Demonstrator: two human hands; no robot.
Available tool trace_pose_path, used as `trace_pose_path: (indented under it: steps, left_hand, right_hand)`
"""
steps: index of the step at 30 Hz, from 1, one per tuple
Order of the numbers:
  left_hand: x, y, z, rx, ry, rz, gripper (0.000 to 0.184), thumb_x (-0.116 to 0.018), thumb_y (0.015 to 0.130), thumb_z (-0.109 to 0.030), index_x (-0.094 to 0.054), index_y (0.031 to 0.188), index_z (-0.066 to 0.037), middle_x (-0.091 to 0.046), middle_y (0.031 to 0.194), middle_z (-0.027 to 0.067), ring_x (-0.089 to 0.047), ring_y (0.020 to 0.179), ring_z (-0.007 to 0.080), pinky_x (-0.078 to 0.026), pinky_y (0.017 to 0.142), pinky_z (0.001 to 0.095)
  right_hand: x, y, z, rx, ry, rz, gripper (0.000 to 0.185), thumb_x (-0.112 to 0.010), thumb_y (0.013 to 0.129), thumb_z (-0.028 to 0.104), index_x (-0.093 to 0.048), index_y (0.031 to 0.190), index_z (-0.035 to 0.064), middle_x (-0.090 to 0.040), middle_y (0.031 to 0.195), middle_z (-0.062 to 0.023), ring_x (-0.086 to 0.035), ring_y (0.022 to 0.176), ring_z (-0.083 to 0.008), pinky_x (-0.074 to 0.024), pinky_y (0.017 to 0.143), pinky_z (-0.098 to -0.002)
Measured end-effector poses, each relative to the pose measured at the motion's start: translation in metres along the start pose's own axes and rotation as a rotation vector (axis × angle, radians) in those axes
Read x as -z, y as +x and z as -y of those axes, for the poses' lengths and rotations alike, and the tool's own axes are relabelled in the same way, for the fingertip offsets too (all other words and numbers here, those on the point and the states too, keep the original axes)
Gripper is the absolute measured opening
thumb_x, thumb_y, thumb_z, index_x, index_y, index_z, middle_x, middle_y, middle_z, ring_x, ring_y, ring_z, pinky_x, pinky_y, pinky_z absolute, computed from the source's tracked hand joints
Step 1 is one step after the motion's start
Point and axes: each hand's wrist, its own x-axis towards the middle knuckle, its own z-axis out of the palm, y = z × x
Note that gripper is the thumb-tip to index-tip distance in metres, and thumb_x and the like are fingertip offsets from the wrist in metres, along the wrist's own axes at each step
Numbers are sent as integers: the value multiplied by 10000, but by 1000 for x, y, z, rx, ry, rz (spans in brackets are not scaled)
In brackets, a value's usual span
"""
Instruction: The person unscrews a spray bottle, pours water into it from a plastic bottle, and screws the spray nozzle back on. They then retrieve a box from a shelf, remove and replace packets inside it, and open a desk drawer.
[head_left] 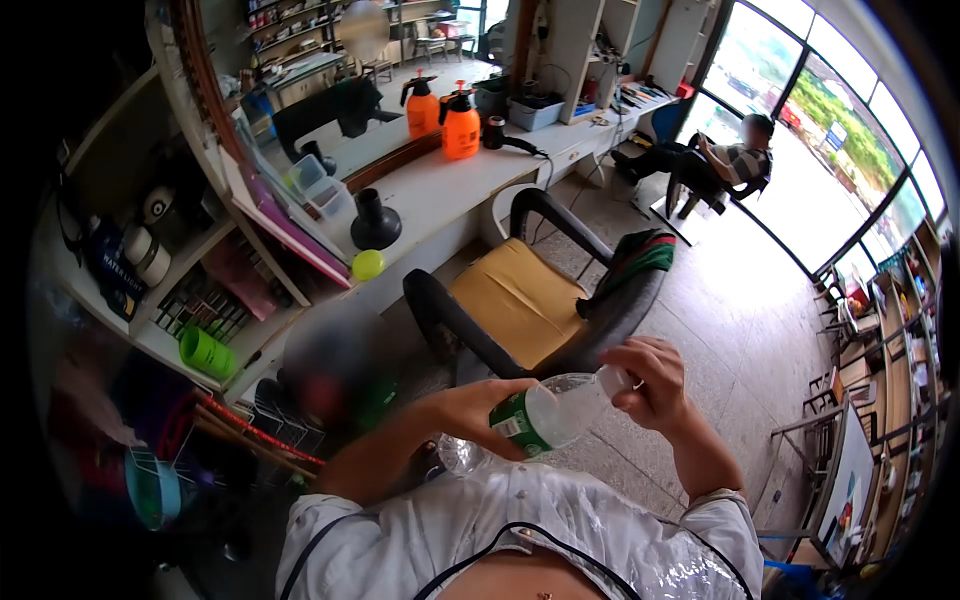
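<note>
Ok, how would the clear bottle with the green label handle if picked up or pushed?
Probably squeezable: the bottle's see-through walls look like thin plastic. Apt to roll if laid on its side, given the rounded body. Likely top-light, since it narrows towards the neck.

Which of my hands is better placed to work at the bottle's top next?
Probably your right hand: its fingers are at the top of the bottle, while your left hand grips the body.
</note>
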Motion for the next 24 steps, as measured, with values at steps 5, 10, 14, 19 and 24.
trace_pose_path:
  steps: [5, 10, 14, 19, 24]
  left_hand:
    - [46, -39, 12, 26, -268, 5, 710, -809, 559, -98, -471, 1180, -39, -572, 1049, 39, -536, 964, 120, -430, 847, 278]
    - [84, -78, 18, 13, 533, -646, 649, -779, 611, -183, -444, 1152, -54, -553, 1062, 162, -559, 979, 304, -438, 854, 362]
    - [111, -104, 37, 42, 705, -841, 637, -752, 623, -244, -422, 1146, -96, -563, 982, 108, -571, 882, 338, -451, 804, 409]
    - [142, -129, 60, 100, 517, -884, 847, -764, 644, -255, -294, 1330, -92, -483, 1134, 179, -462, 1093, 336, -322, 959, 441]
    - [149, -153, 101, 132, 615, -949, 943, -747, 688, -323, -179, 1402, -87, -354, 1315, 220, -348, 1225, 350, -264, 1016, 436]
  right_hand:
    - [-57, 51, -20, 83, 74, 57, 146, -567, 785, 161, -542, 775, 18, -489, 567, -66, -487, 447, -221, -377, 435, -315]
    - [-124, 99, -28, -200, 106, 51, 79, -526, 779, 72, -516, 719, 21, -500, 565, -70, -503, 454, -221, -404, 466, -292]
    - [-184, 127, -46, -348, 156, 50, 136, -571, 820, 143, -525, 769, 26, -526, 584, -87, -534, 489, -230, -428, 495, -289]
    - [-231, 153, -58, -384, 181, 226, 273, -689, 753, 263, -545, 874, 65, -575, 636, -109, -588, 542, -258, -449, 503, -313]
    - [-252, 196, -131, -402, -160, 130, 306, -697, 735, 323, -556, 817, 63, -610, 685, -128, -589, 548, -286, -465, 521, -349]
